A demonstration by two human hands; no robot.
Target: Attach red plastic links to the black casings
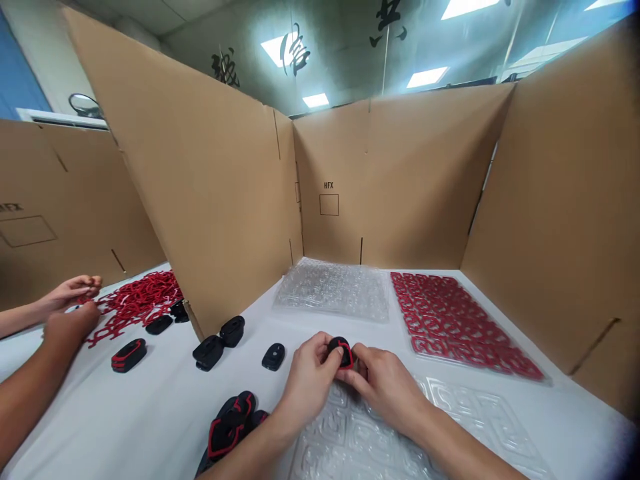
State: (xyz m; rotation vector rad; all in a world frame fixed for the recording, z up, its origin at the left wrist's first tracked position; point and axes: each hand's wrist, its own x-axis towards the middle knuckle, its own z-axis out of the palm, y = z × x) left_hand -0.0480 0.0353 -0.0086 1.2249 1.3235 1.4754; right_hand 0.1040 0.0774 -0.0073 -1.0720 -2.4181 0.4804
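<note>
In front of me, a small black key fob cover (341, 348) with a red trim strip is raised over a clear plastic tray. My left hand (313, 373) pinches it from the left, thumb in front. The fingertips of my right hand (383, 380) are closed on its right edge, at the red trim; part of the cover is hidden behind the fingers. Beneath both hands lies the clear moulded tray (475, 413), its pockets shaped like the trim outlines. A plain black key cover (273, 357) rests on the white table left of my left hand.
Trimmed black covers (230, 427) are heaped by my left forearm; black ones (220, 343) sit by the cardboard divider (215, 200). Clear trays (333, 290) are stacked behind; a tray of red trim pieces (450, 320) lies right. A co-worker's hands (75, 303) are near loose red trims (145, 297).
</note>
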